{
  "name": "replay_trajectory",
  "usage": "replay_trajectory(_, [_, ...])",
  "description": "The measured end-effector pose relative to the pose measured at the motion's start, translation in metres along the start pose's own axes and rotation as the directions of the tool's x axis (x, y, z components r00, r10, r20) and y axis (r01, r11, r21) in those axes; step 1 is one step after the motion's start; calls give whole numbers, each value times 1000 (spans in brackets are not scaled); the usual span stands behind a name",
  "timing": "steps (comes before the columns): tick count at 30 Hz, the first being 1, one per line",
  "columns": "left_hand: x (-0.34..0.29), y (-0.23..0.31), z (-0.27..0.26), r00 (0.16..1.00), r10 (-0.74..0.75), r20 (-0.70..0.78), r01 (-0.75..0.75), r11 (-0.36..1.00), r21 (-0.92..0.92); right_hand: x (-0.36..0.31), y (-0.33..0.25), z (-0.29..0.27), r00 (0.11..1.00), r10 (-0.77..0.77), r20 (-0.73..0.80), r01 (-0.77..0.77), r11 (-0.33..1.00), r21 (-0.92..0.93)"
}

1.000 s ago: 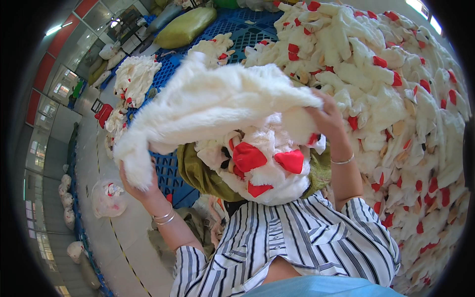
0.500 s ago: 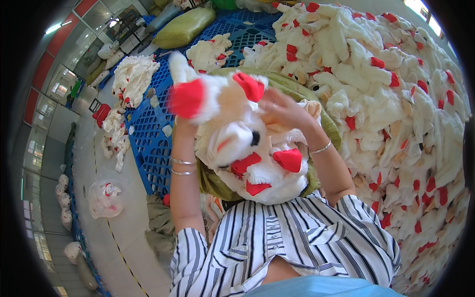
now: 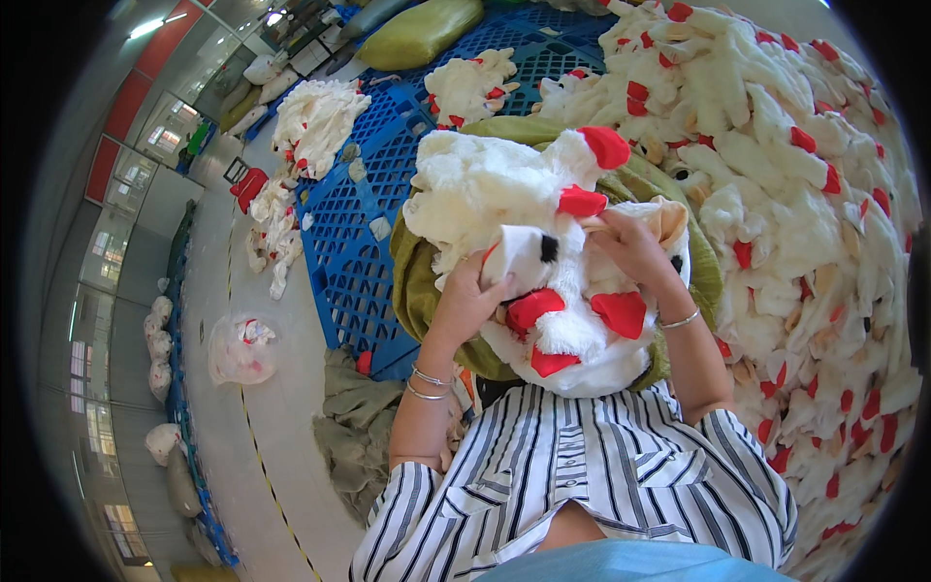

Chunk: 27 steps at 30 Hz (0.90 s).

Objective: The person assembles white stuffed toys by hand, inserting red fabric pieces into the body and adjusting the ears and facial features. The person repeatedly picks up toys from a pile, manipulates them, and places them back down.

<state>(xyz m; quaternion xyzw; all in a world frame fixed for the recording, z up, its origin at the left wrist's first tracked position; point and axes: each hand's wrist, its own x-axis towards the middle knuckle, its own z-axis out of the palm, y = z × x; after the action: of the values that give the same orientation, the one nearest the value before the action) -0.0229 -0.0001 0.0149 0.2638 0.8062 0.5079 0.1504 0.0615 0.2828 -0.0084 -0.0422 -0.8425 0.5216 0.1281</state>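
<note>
Fingers of left hand [image 3: 465,303] and right hand [image 3: 635,250] both clamped on a floppy white plush toy skin with red patches [image 3: 529,209]. Risk, as judged: loose fur may slip free into the olive-green open cloth sack [image 3: 412,281] beneath it, tangling among similar skins.

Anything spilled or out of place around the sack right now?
Yes. White plush pieces lie strewn on the bare floor left of the blue pallets, off the main heap. Both hands, left and right, hold one plush toy over the olive sack.

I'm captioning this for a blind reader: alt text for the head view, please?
Both hands, left hand and right hand, grip a white plush toy skin with red parts over an olive sack of them, a big pile at right.
</note>
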Motion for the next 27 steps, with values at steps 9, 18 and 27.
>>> replay_trajectory(9, [2, 18, -30, 927, 126, -353, -291, 835, -467, -60, -93, 2, 612, -325, 720, 344, 930, 128])
replay_trajectory(18, [8, 102, -1, 608, 786, 113, -745, 614, -263, 10, -102, 14, 894, -368, 256, 152, 787, 599])
replay_trajectory(27, [-14, 25, -5, 902, 192, -388, -384, 768, -513, 15, -49, 20, 950, -157, 270, -53, 770, 636])
